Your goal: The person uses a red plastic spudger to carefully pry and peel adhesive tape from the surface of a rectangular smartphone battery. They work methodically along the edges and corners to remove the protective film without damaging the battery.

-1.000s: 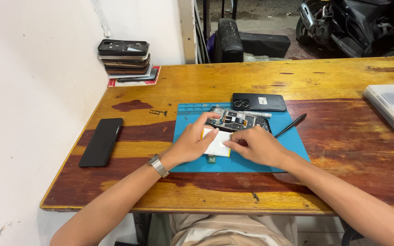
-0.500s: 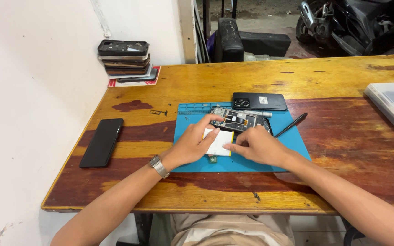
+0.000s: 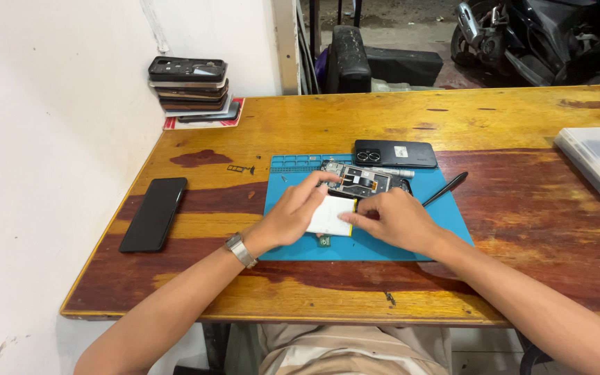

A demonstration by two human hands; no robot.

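The white battery (image 3: pixel 332 216) is pinched between left hand (image 3: pixel 292 217) and right hand (image 3: pixel 394 221); it is best lifted evenly, clear of the opened phone (image 3: pixel 361 182) just beyond the fingertips.

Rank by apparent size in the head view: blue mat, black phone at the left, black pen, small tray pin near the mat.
1. blue mat
2. black phone
3. black pen
4. small tray pin

Both hands (image 3: pixel 345 215) cover the opened phone's (image 3: pixel 362 182) lower half, possibly its battery.
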